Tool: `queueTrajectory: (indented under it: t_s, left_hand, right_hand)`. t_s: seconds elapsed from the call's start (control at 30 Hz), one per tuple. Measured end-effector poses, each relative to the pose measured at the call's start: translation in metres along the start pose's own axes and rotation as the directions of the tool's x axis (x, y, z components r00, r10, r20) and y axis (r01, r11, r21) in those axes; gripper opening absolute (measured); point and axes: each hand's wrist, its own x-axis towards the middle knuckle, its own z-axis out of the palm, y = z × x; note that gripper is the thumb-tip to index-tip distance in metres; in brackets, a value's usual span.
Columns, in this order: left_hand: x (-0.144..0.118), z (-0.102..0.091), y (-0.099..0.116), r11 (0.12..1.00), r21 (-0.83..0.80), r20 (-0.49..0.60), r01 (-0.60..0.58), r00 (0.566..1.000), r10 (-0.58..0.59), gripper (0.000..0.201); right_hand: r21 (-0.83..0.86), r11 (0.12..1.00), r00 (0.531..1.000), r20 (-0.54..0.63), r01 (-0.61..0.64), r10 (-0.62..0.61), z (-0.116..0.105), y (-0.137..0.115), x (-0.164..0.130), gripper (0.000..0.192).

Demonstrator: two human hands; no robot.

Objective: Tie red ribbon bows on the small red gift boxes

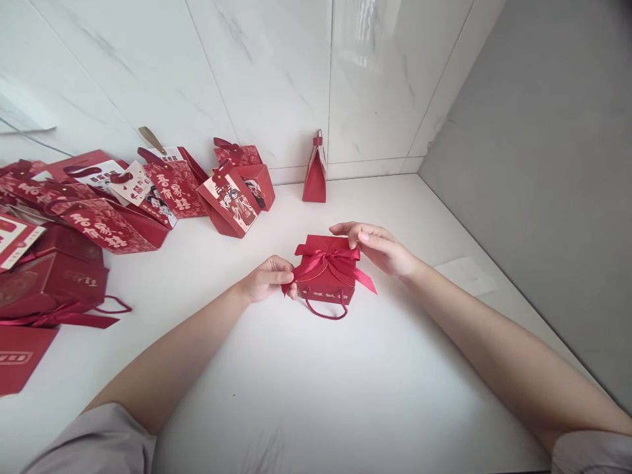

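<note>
Pinching ribbon (pixel 311 266) tail with left hand (pixel 269 279); touching bow (pixel 330 256) at right loop with curled right hand (pixel 382 249), cannot tell if closed. Red box (pixel 326 274), centre of frame: likely light, stiff, crushable; ribbon probably slippery. Best held by lower sides.

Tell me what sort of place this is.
Probably an indoor work corner, though home or shop I can't tell: a white tabletop against a marbled wall, red gift boxes clustered toward the left, and a ribbon-tied box in front.
</note>
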Motion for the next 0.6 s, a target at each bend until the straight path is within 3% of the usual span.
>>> queueTrajectory:
  t_s: [0.1,0.6]
  left_hand:
    - [-0.0001,0.0008,0.0006,1.000,0.002,0.005,0.006,1.000,-0.006,0.037]
    - [-0.0001,0.0014,0.0007,1.000,-0.006,0.007,0.003,1.000,-0.003,0.038]
  right_hand:
    - [-0.020,1.000,0.999,-0.038,0.011,-0.012,-0.0005,0.0012,0.0003,0.031]
    - [-0.032,0.999,0.998,0.058,0.018,-0.016,-0.0005,0.0020,0.0001,0.033]
